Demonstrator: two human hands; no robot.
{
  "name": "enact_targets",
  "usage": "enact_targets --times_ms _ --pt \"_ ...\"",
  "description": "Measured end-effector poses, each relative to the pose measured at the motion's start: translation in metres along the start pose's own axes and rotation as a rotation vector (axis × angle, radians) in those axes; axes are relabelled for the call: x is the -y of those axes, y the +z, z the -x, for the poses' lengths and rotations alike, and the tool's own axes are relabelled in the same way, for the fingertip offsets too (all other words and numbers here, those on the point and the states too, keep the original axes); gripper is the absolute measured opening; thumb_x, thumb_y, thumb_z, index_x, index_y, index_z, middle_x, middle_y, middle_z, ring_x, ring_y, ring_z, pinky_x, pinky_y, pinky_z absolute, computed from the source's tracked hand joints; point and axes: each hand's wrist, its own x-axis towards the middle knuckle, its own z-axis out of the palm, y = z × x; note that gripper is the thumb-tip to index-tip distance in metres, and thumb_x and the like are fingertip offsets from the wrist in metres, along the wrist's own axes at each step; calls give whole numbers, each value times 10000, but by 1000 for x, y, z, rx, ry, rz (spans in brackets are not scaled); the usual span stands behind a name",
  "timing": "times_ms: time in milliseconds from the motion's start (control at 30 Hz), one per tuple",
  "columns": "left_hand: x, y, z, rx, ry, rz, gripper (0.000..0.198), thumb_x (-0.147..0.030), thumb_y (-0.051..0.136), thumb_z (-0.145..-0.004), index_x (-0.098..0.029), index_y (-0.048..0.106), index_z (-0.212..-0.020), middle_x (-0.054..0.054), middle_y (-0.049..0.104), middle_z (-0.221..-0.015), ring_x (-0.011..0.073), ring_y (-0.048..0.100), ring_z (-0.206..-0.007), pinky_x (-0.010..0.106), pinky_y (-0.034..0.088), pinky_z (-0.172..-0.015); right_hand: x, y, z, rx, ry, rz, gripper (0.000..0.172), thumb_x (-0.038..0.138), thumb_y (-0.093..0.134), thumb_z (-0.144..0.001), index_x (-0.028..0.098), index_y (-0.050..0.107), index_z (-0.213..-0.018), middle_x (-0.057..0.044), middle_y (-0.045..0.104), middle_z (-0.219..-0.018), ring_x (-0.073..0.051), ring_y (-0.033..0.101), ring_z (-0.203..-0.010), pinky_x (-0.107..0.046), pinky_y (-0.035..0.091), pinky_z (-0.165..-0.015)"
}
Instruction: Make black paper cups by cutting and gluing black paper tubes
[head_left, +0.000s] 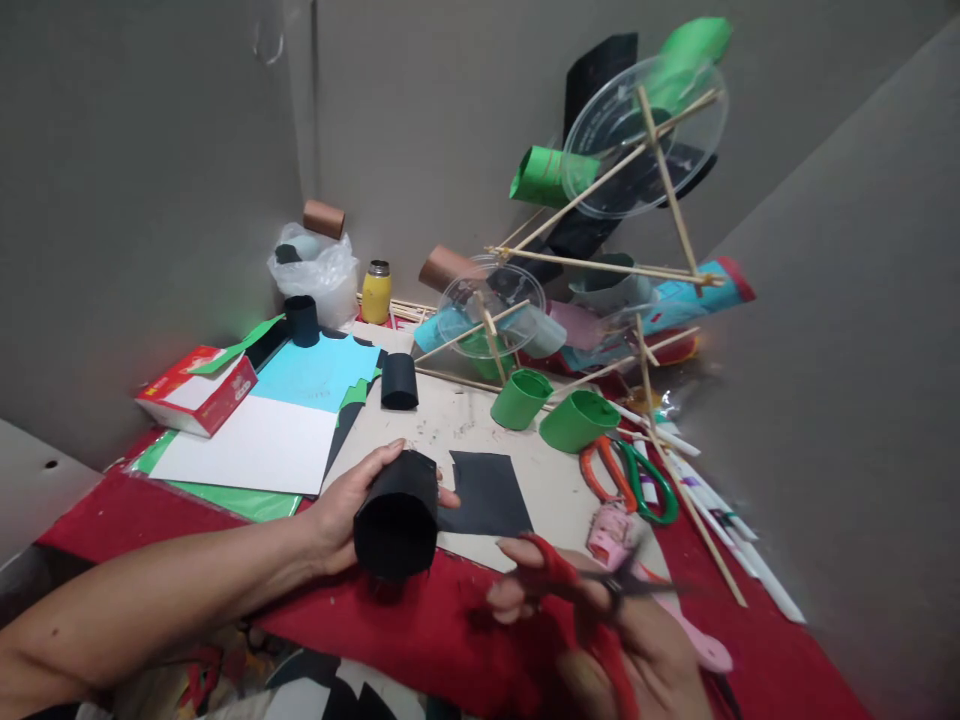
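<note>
My left hand [346,500] is wrapped round a black paper tube [397,520], holding it just above the red cloth with its open end facing me. My right hand [600,625], blurred by motion, grips red-handled scissors [592,580] whose blades point right. A black paper piece [487,492] lies flat on the cardboard sheet [465,420] between the hands. Two green paper tubes [521,398] [579,420] and another black tube [399,381] rest further back.
A stick frame [600,265] with clear plastic lids and coloured paper rolls stands at the back right. Orange and green scissors [630,480], coloured paper sheets [285,420], a red box [196,390], a yellow bottle [376,292] and a plastic bag [319,270] surround the work area. Grey walls close in on all sides.
</note>
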Motion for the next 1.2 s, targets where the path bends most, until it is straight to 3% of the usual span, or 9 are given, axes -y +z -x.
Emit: enact_targets --times_ms 100,200,300,433,567,700,933,1200 --pt "2 -4 -1 49 -45 23 432 -493 583 -887 -79 702 -927 146 752 -956 173 662 -605 252 489 -546 -18 11 -7 73 147 -58 257 421 551 -989 208 626 -866 10 593 -608 -133 557 -500 -213 465 -491" --pt "4 -8 -2 136 -76 51 393 -479 635 -850 -99 696 -926 99 733 -899 194 677 -604 273 515 -547 -32 20 -13 137 230 -10 329 365 531 -957 212 455 -675 50 451 -527 -103 432 -466 -207 345 -458" --pt "7 -11 -3 214 -103 43 400 -497 578 -889 -115 677 -952 101 723 -902 217 694 -614 291 534 -533 -38 24 -15 163 240 40 366 334 547 -918 229 335 -639 83 343 -499 -84 349 -440 -212 278 -457" --pt "10 -11 -1 243 -72 4 344 -468 513 -930 -150 632 -982 104 727 -936 232 711 -644 313 556 -571 -36 22 -16 233 267 1 347 338 608 -861 221 368 -639 93 308 -513 -83 277 -456 -220 224 -449" --pt "10 -8 2 236 -61 -57 331 -463 496 -941 -159 617 -988 108 741 -918 226 716 -650 296 553 -585 -33 21 -17 253 339 36 317 364 636 -826 208 438 -634 67 397 -532 -92 320 -487 -223 232 -465" --pt "11 -10 4 259 -37 -137 409 -492 406 -975 -150 630 -999 131 742 -777 221 708 -653 283 543 -605 -32 21 -17 307 396 68 245 386 622 -821 204 546 -678 27 536 -582 -116 412 -528 -228 278 -491" --pt "16 -11 8 245 -1 -188 416 -493 357 -992 -170 619 -1009 134 741 -780 211 698 -661 276 534 -607 -32 19 -18 355 383 141 55 279 633 -793 229 647 -773 29 641 -645 -129 531 -565 -240 308 -533" --pt "14 -6 5 288 42 -183 347 -430 398 -992 -166 621 -1026 133 750 -836 214 720 -678 275 548 -609 -33 16 -17 352 381 134 74 280 626 -783 223 608 -740 43 630 -636 -114 511 -552 -247 270 -516"
